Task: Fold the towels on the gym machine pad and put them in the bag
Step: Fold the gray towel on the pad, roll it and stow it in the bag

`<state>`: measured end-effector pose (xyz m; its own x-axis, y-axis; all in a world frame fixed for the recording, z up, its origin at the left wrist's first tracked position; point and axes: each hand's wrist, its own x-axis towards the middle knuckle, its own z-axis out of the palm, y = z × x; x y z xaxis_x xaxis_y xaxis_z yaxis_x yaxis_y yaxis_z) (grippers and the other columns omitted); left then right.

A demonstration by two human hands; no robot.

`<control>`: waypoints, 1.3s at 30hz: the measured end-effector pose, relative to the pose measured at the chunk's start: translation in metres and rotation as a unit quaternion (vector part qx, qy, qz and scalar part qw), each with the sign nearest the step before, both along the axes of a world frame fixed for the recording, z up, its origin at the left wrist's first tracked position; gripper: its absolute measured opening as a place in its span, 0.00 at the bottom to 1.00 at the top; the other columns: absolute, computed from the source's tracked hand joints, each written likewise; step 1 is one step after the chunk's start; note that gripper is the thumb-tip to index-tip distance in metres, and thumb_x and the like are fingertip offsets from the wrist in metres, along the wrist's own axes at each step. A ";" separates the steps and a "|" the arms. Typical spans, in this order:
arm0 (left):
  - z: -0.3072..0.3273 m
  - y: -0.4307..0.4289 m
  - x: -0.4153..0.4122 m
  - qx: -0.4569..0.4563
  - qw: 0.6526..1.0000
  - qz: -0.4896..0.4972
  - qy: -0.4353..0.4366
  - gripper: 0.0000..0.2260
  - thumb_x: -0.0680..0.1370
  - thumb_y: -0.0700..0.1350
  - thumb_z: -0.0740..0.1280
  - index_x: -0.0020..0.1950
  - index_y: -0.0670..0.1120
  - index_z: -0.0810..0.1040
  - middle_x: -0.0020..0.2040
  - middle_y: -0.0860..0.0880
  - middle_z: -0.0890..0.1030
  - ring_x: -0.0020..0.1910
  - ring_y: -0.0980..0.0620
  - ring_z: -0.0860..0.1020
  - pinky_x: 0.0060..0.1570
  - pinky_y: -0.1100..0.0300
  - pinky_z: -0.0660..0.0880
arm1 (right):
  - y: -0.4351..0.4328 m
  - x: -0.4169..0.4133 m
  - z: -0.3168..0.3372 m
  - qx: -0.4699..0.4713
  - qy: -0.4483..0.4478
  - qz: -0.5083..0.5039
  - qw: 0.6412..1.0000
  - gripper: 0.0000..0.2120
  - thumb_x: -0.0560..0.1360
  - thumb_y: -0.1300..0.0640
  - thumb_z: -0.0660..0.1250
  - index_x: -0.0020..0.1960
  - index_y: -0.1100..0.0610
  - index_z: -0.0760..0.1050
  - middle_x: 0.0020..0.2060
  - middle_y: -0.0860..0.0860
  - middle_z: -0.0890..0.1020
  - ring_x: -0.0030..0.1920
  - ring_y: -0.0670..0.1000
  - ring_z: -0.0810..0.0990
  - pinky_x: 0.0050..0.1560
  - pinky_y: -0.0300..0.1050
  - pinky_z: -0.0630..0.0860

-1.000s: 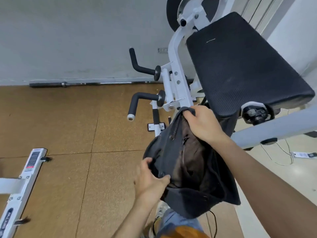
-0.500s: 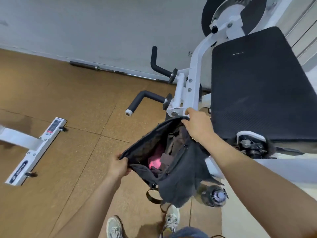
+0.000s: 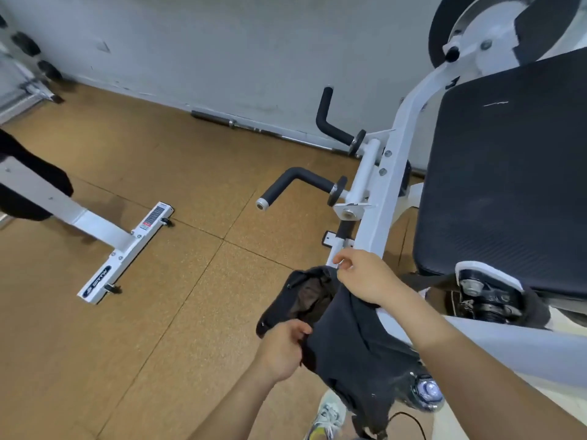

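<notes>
over cork flooring point(image 3: 133, 328), both hands point(image 3: 281, 352) point(image 3: 365, 277) grip the dark bag point(image 3: 346, 341).

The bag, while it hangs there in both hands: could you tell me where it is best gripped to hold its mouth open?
Probably by the rim of the mouth, on opposite sides. The bag is soft cloth and sags, so the right hand pinches the far edge from above and the left hand takes the near edge from below; pulling apart should spread the opening.
</notes>
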<state>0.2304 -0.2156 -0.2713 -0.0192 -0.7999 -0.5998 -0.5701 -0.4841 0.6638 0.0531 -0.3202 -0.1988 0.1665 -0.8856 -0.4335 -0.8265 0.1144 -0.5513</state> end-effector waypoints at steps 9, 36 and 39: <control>0.087 0.065 -0.002 -0.202 0.979 -0.008 -0.024 0.17 0.79 0.35 0.62 0.45 0.58 0.78 0.40 0.56 0.81 0.42 0.63 0.78 0.41 0.72 0.72 | 0.101 -0.032 0.073 -0.146 -0.112 -0.095 0.978 0.11 0.80 0.56 0.61 0.59 0.48 0.77 0.43 0.40 0.80 0.47 0.42 0.79 0.53 0.41 0.77; 0.322 0.195 -0.491 -0.547 0.790 -0.236 0.144 0.11 0.82 0.42 0.60 0.54 0.55 0.80 0.36 0.63 0.76 0.36 0.62 0.75 0.34 0.72 0.68 | 0.353 -0.473 0.263 -0.344 -0.435 -0.326 0.766 0.09 0.81 0.58 0.62 0.58 0.53 0.78 0.44 0.53 0.86 0.42 0.49 0.84 0.42 0.42 0.78; 0.300 0.192 -0.579 -0.511 0.814 -0.256 0.102 0.14 0.80 0.39 0.60 0.56 0.57 0.78 0.43 0.62 0.78 0.43 0.62 0.75 0.41 0.72 0.68 | 0.353 -0.551 0.234 -0.258 -0.527 -0.385 0.712 0.12 0.81 0.54 0.61 0.61 0.56 0.77 0.46 0.55 0.86 0.45 0.52 0.84 0.46 0.46 0.77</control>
